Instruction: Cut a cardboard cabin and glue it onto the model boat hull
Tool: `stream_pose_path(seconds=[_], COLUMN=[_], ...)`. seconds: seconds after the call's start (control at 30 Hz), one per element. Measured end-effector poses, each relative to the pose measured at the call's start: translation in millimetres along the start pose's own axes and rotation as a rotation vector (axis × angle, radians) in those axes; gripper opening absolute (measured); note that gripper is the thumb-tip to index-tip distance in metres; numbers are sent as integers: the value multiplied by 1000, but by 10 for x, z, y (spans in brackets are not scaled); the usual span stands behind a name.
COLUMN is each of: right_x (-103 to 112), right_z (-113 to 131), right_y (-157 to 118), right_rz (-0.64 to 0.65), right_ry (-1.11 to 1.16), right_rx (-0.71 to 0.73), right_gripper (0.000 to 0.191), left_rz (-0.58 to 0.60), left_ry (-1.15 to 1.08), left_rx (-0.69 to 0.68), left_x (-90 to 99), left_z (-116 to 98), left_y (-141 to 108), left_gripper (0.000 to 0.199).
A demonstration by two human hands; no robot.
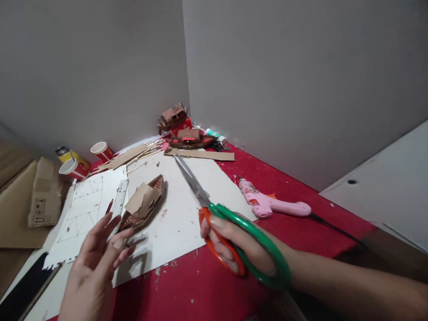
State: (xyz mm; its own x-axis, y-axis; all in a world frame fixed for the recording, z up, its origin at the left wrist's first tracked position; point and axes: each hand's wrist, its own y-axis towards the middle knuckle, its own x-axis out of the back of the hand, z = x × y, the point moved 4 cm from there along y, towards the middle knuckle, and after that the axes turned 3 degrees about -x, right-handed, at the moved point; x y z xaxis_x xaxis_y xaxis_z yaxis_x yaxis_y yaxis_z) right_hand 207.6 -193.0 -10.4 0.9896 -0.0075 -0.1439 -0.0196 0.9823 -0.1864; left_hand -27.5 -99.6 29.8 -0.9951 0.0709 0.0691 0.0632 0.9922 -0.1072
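Note:
My right hand (234,236) grips a pair of scissors (247,232) with one green and one orange handle. Their blades point up and left above the white sheet (180,223) and lie almost closed together. My left hand (103,254) is raised with fingers apart and nothing in it, close to the near end of a small cardboard boat (143,203). A plain, bent piece of cardboard covers the boat's middle like a roof. Left of the boat lie a ruler (119,200) and a dark red pencil (109,206), partly behind my fingers.
A pink glue gun (274,206) rests on the red table cover (174,285), its cord trailing right. At the back are two finished-looking model boats (189,138), a cardboard strip (207,154) and wooden sticks (140,154). Paper cups (102,151) and cardboard boxes (45,191) stand left.

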Motion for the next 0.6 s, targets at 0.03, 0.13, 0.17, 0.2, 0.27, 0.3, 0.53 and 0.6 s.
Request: stream_pose_path(seconds=[0.03,0.13,0.17,0.2,0.27,0.3,0.53,0.6], right_x=[-17,-93,-116,-134,-156,-159,10,25], right_z=[43,187,234,274,323,329,263,225], right_y=[13,77,104,131,176,192,189,205], right_rz=[9,8,-15,-39,-78,-79,-110,-82], right_ry=[-42,-164,-203,-239,-268,-252,-40,30], right_rx=[0,36,66,98,149,162,245,193], right_gripper=[49,33,26,21,20,23,42,45], left_rz=[1,67,115,152,294,311,803,854], left_ry=[35,227,323,415,619,696,1215,1309], left_rx=[-23,-172,-232,-301,-442,-526,-653,-646], left_x=[-4,-73,-122,-177,-345,-425,-1065,-1162], left_z=[-74,-347,-438,-527,-674,-746,-792,-773], left_y=[-5,82,146,225,398,485,839,885], left_gripper=[47,42,39,38,36,34,23,14])
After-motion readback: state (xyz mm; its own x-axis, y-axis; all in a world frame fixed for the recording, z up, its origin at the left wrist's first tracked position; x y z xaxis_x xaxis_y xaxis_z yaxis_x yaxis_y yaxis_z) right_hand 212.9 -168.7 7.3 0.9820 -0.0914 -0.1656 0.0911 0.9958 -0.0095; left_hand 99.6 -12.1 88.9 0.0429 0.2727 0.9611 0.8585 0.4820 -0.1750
